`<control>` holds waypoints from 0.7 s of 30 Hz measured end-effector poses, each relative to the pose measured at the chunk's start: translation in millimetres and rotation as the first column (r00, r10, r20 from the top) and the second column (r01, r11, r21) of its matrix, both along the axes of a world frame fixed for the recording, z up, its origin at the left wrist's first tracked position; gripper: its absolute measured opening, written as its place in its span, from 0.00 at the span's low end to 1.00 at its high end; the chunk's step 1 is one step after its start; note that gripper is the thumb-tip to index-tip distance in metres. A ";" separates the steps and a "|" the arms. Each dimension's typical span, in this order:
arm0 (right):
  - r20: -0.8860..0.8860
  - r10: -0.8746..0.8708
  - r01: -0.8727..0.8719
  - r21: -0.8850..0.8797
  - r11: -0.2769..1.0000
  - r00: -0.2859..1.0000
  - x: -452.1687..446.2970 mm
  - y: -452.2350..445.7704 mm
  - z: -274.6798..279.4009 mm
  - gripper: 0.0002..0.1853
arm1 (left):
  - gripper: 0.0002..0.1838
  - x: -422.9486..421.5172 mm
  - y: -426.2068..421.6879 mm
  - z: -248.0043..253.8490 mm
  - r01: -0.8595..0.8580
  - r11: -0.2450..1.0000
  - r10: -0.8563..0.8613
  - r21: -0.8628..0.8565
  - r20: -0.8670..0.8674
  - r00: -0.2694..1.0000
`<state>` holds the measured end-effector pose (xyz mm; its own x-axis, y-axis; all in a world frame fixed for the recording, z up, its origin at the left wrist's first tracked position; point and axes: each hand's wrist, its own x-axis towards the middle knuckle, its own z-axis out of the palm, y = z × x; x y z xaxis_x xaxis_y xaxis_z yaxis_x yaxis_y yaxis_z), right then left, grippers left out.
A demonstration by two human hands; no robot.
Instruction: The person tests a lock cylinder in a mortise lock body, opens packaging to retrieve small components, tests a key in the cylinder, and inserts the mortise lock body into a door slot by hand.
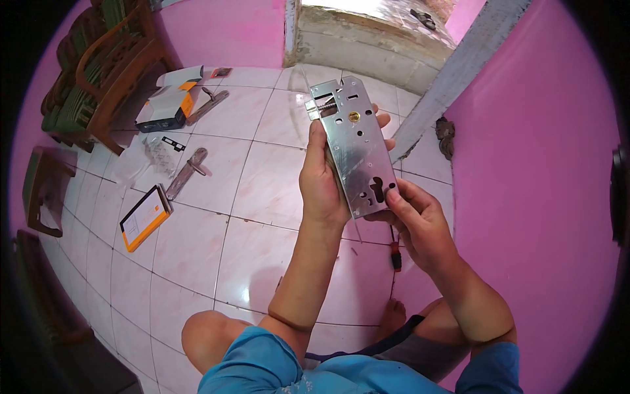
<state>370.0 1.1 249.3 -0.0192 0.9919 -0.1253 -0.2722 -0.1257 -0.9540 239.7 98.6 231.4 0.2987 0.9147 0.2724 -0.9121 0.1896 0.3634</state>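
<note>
- Item in hand: a metal lock case (357,148), raised off the floor between both hands, broad face turned up. It serves as clock centre; twelve is the top of the view. The angle presumably gives the holder a clear look at its cut-outs.
- Left hand (321,180): clamped on the case along its nine-o'clock edge, thumb near the latch bolt (312,109), fingertips emerging past the opposite edge. This grip appears to carry most of the weight.
- Right hand (420,213): closed on the corner at five o'clock, thumb on the face beside the keyhole slot (377,189), other fingers partly hidden. It probably steadies the lower end.
- Screwdriver (395,257): on the tiles between five and six o'clock, beneath the right forearm; judged within easy reach.
- Nearer handle plate (187,174): on the floor just below nine o'clock, apart from the hands, near an orange-and-white box (146,218) between eight and nine.
- Further handle plate (209,107): between nine and ten, beside the open carton (165,110). Parts sit grouped this side, seemingly to leave working room before the knees.
</note>
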 end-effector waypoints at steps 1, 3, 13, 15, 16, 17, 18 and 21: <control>0.037 -0.004 0.004 -0.007 1.000 0.999 1.1 -0.8 -0.8 0.23 | 0.34 -1.6 1.2 -2.4 0.022 1.000 -0.022 0.008 0.003 1.000; 0.075 -0.010 0.011 -0.014 1.000 0.997 2.7 -1.2 -1.3 0.23 | 0.34 -1.3 1.5 -3.0 0.046 0.999 -0.046 0.017 0.006 0.999; 0.041 -0.001 0.002 -0.009 1.000 0.999 2.1 -2.9 6.1 0.24 | 0.33 -3.0 -2.9 7.1 -0.007 1.000 0.007 0.002 -0.026 1.000; 0.040 -0.004 0.004 -0.011 1.000 0.999 2.3 -3.9 6.4 0.25 | 0.35 -3.8 -3.3 7.7 -0.011 1.000 0.011 -0.003 -0.051 0.999; 0.014 0.015 -0.015 -0.007 1.000 1.000 2.9 -4.0 6.5 0.26 | 0.35 -4.4 -2.4 6.5 -0.008 1.000 0.007 -0.003 -0.052 0.999; -0.012 0.033 -0.033 -0.002 0.999 0.999 3.3 -4.4 6.4 0.26 | 0.35 -5.1 -1.0 4.3 0.028 1.000 -0.028 0.000 -0.015 1.000; -0.013 0.028 -0.029 -0.002 1.000 1.000 3.1 -4.7 5.8 0.26 | 0.35 -5.4 0.0 3.1 0.063 0.998 -0.063 0.003 0.022 0.998; -0.011 0.033 -0.033 0.011 0.999 0.999 4.4 -4.6 0.9 0.27 | 0.36 -4.4 2.3 2.8 0.085 0.996 -0.085 0.004 0.098 0.992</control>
